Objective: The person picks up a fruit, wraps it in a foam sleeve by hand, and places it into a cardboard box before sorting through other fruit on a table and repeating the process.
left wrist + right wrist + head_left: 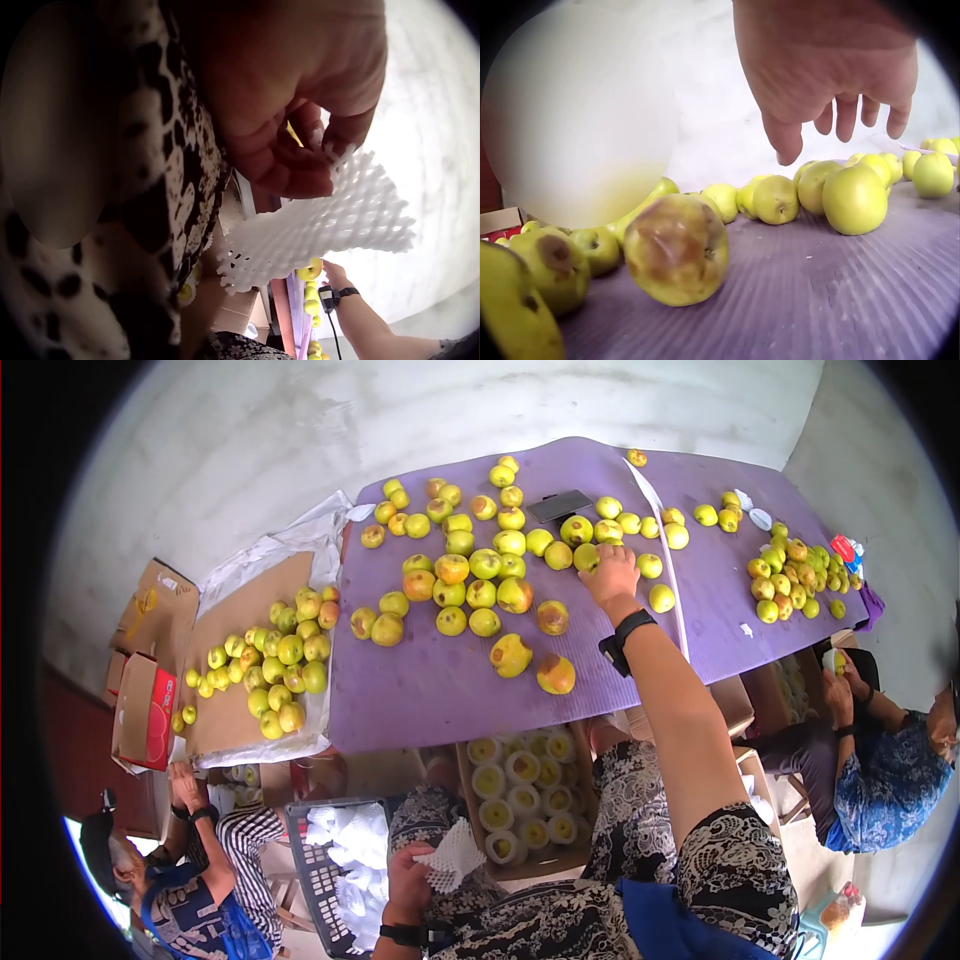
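In my left hand a white foam net sleeve is pinched between thumb and fingers, low over my lap. The left wrist view shows the sleeve hanging flattened from the fingertips. My right hand reaches over the purple table, its fingers by a yellow-green apple. Seen from the right wrist, this hand is over the apples with its fingers spread and pointing down. A smooth yellow apple lies below the fingers. Nearer the camera sits an apple with a large brown bruise.
Many apples, several bruised, cover the purple table, with a dark flat device among them. Below stands a carton of sleeved apples, beside a grey crate of foam sleeves. One person sits at right, another at left.
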Demonstrator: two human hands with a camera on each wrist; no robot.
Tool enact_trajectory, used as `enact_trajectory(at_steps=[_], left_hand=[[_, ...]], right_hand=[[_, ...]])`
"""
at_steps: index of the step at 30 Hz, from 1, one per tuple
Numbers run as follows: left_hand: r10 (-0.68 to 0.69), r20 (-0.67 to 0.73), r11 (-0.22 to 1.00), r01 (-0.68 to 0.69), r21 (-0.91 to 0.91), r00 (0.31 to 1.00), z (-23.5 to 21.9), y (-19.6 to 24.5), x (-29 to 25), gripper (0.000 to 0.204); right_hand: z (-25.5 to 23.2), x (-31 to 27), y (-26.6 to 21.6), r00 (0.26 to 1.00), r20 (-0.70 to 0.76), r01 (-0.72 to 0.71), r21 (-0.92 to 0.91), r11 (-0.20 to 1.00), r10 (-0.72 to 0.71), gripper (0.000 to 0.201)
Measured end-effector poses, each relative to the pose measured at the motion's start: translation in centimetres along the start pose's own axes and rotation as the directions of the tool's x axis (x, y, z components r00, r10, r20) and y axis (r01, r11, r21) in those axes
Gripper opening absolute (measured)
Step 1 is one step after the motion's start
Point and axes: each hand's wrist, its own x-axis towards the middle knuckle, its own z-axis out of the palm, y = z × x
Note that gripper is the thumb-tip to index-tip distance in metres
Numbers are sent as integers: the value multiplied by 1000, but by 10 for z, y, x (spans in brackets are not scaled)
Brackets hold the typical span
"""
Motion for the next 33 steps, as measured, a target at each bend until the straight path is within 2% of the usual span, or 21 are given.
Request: enact_trajectory(at_steps=[1, 5, 7, 10, 11, 12, 14, 15, 16, 17, 18, 19, 20, 21, 22, 24, 25, 26, 28, 31, 33], left_hand=[[16, 13, 1000, -16, 1, 1000, -1, -2, 2, 28], [22, 32, 1000, -21, -14, 999, 3, 2, 6, 30], [48, 88, 999, -49, 17, 995, 3, 3, 6, 30], [58, 87, 996, -64, 58, 994, 4, 3, 7, 30], [64, 84, 996, -69, 55, 994, 4, 2, 8, 30], [77, 74, 992, -84, 91, 994, 5, 2, 8, 30], [101, 63, 987, -108, 117, 993, 7, 2, 6, 30], [65, 54, 991, -71, 112, 996, 9, 4, 5, 30], [29, 47, 994, -34, 106, 998, 10, 5, 3, 29], [28, 26, 989, -31, 142, 999, 8, 2, 2, 26], [39, 23, 990, -41, 132, 999, 9, 1, 0, 26], [42, 12, 985, -43, 165, 999, 12, 0, -1, 25], [43, -3, 979, -41, 198, 999, 14, 1, -4, 24], [21, 17, 977, -24, 210, 1000, 19, 5, -6, 19], [27, 1, 980, -27, 197, 1000, 21, 3, -6, 19], [35, -86, 940, -4, 340, 996, 19, -7, -2, 19], [52, -100, 943, -16, 332, 994, 22, -12, 0, 20], [65, -116, 946, -24, 325, 991, 28, -13, 0, 22], [143, -114, 861, -67, 503, 983, 46, -3, -4, 23], [134, -125, 896, -67, 439, 983, 76, 19, -23, 23], [171, -39, 881, -135, 453, 985, 84, 27, -32, 22]], right_hand=[[2, 6, -3, 998, 61, -29, -42, 999, 32, 66], [26, 20, -5, 998, 63, -14, -137, 990, 23, 60], [35, 24, -2, 1000, -16, -21, -195, 981, 18, 58], [21, 21, 2, 999, 23, 28, -155, 987, -25, 56], [16, 17, 2, 998, -51, 41, -87, 995, -45, 52], [13, 14, 3, 997, -55, 48, -86, 995, -53, 52], [6, 8, 2, 989, -138, -13, 245, 969, 49, 51], [-1, 2, 7, 987, -160, 80, 339, 937, -26, 49], [-10, -7, 6, 985, -167, 93, 338, 937, -38, 49], [-21, -16, 5, 999, 30, 7, 735, 678, -44, 49], [-33, -28, 4, 968, 207, -161, 946, 282, -142, 49], [-52, -44, -3, 966, 203, -153, 947, 283, -157, 49], [-72, -62, -10, 894, 320, -324, 945, 41, -313, 50], [-89, -82, -17, 786, 381, -512, 842, -168, -486, 52], [-101, -101, -22, 774, 385, -520, 840, -158, -503, 52], [-117, -138, -31, 647, 375, -648, 730, -218, -664, 56], [-118, -155, -32, 590, 357, -671, 715, -195, -724, 59], [-126, -176, -36, 563, 371, -692, 700, -175, -739, 59], [-148, -216, -51, 545, 318, -669, 723, -174, -776, 60], [-161, -264, -61, 482, 307, -688, 713, -137, -821, 61], [-168, -285, -66, 429, 279, -683, 722, -107, -859, 58]])
